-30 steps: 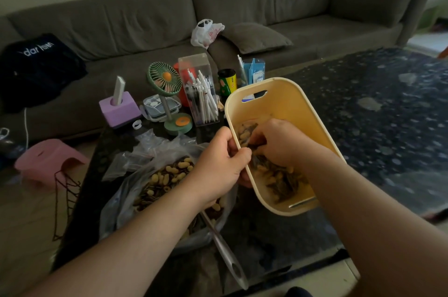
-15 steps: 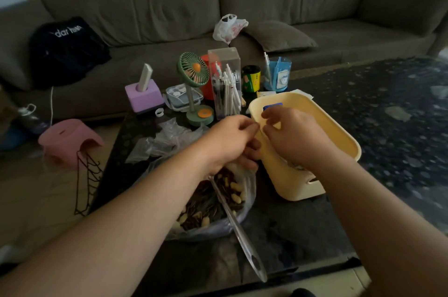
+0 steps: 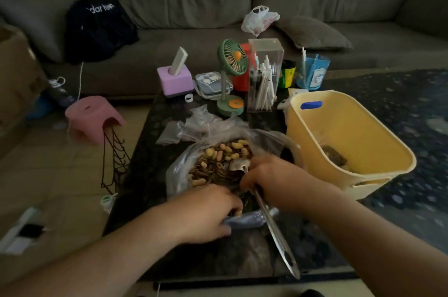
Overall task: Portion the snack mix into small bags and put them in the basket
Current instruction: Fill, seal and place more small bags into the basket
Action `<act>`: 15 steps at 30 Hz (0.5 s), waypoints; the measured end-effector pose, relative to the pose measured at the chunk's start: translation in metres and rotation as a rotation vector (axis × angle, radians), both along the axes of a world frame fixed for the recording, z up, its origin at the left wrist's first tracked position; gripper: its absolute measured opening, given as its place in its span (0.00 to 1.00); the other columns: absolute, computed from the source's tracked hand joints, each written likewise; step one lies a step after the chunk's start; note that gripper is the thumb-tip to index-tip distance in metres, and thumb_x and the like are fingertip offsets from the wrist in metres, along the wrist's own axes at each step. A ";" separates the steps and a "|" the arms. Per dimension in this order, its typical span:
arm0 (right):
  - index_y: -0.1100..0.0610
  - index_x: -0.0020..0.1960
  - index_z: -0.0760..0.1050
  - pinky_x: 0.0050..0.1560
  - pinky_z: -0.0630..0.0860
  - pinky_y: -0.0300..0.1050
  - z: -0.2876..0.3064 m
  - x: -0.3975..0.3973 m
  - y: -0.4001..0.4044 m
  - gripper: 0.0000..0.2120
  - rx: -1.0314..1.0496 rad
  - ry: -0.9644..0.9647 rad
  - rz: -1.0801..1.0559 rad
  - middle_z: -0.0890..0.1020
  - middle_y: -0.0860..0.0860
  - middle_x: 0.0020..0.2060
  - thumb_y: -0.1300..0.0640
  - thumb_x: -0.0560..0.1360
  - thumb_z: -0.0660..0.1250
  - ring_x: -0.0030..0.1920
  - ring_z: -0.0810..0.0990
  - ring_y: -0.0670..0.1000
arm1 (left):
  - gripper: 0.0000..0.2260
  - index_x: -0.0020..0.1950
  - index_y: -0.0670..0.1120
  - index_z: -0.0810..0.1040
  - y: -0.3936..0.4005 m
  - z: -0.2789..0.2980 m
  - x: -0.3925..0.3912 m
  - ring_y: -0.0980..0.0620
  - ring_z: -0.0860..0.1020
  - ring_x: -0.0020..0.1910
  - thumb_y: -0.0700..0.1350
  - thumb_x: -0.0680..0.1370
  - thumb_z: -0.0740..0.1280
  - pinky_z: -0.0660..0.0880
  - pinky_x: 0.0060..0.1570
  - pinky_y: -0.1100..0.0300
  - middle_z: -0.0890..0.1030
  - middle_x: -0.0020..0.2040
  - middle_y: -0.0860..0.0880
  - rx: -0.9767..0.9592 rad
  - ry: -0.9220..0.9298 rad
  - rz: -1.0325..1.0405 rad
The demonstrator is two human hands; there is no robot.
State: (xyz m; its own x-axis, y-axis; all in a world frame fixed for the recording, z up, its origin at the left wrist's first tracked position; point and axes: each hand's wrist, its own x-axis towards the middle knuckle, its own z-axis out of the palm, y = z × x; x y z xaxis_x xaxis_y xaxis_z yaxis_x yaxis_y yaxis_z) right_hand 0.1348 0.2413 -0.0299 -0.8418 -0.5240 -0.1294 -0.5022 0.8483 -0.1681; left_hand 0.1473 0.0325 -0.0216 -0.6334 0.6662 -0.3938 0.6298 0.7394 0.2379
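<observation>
Snack mix (image 3: 219, 163) sits in a big clear bag (image 3: 266, 141), mouth open, centre of the dark table (image 3: 150, 175). Metal scoop (image 3: 271, 224) lies bowl-down in the mix, handle running out toward 5 o'clock, past the bag's near edge. Right hand (image 3: 274, 178) is curled round the scoop just behind the bowl. Left hand (image 3: 206, 209) has fingers bent over the bag's near rim at 6 o'clock; blurred, can't tell if it actually pinches the plastic. Empty small bags (image 3: 184, 127) lie at 11 o'clock of the mix, touching the big bag. Yellow basket (image 3: 363, 132) stands at 2–3 o'clock, just beside the big bag, one filled bag (image 3: 335, 156) on its floor. Behind, 12 o'clock: green fan (image 3: 230, 78), clear pen box (image 3: 264, 76), purple block (image 3: 175, 78) crowd the table's far edge. Open tabletop: near strip at 6 o'clock, and right of the basket. Pink stool (image 3: 93, 117) off the table at 9 o'clock.
</observation>
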 end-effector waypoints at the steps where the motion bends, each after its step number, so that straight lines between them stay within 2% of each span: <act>1: 0.39 0.64 0.79 0.65 0.76 0.52 -0.003 -0.003 0.003 0.19 0.041 -0.015 -0.022 0.74 0.46 0.60 0.59 0.80 0.69 0.63 0.74 0.51 | 0.12 0.66 0.58 0.80 0.001 -0.003 0.000 0.54 0.77 0.59 0.52 0.82 0.68 0.78 0.59 0.53 0.77 0.57 0.57 0.034 0.051 -0.030; 5: 0.34 0.66 0.76 0.65 0.75 0.56 -0.002 -0.007 0.004 0.25 0.105 -0.084 -0.061 0.73 0.43 0.57 0.62 0.79 0.66 0.65 0.73 0.51 | 0.09 0.58 0.58 0.84 -0.008 0.009 -0.009 0.62 0.76 0.53 0.50 0.81 0.66 0.78 0.56 0.57 0.77 0.52 0.61 0.210 0.045 0.036; 8: 0.33 0.67 0.75 0.61 0.78 0.53 0.004 -0.005 0.002 0.31 0.121 -0.108 -0.030 0.73 0.41 0.55 0.66 0.77 0.66 0.61 0.74 0.48 | 0.06 0.52 0.59 0.86 -0.016 0.021 -0.018 0.65 0.78 0.50 0.52 0.79 0.70 0.78 0.54 0.61 0.81 0.48 0.63 0.327 -0.036 0.110; 11: 0.33 0.68 0.75 0.60 0.77 0.46 0.002 -0.006 -0.001 0.32 0.060 -0.110 -0.026 0.72 0.40 0.55 0.67 0.77 0.67 0.59 0.74 0.45 | 0.08 0.57 0.64 0.85 -0.024 0.025 -0.022 0.68 0.80 0.49 0.55 0.79 0.72 0.80 0.55 0.63 0.84 0.51 0.66 0.224 -0.234 0.148; 12: 0.34 0.68 0.74 0.60 0.77 0.44 -0.001 -0.007 -0.002 0.32 0.041 -0.099 -0.020 0.72 0.40 0.54 0.67 0.76 0.68 0.59 0.75 0.45 | 0.08 0.58 0.63 0.85 -0.027 0.026 -0.025 0.69 0.81 0.49 0.55 0.79 0.73 0.80 0.55 0.64 0.84 0.51 0.66 0.236 -0.248 0.166; 15: 0.36 0.68 0.76 0.60 0.75 0.41 -0.004 -0.012 -0.005 0.29 -0.019 -0.084 -0.013 0.74 0.42 0.57 0.66 0.78 0.68 0.60 0.76 0.46 | 0.05 0.55 0.58 0.86 -0.040 0.034 -0.046 0.64 0.84 0.46 0.51 0.81 0.72 0.80 0.52 0.62 0.86 0.48 0.61 0.527 -0.203 0.328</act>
State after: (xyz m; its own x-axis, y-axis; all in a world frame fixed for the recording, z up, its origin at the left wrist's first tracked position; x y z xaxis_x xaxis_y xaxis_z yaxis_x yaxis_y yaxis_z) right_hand 0.1231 0.2359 -0.0343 -0.8350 -0.5165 -0.1897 -0.4751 0.8507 -0.2247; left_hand 0.1017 -0.0071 0.0123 -0.7841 0.5873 -0.2009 0.2953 0.6376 0.7115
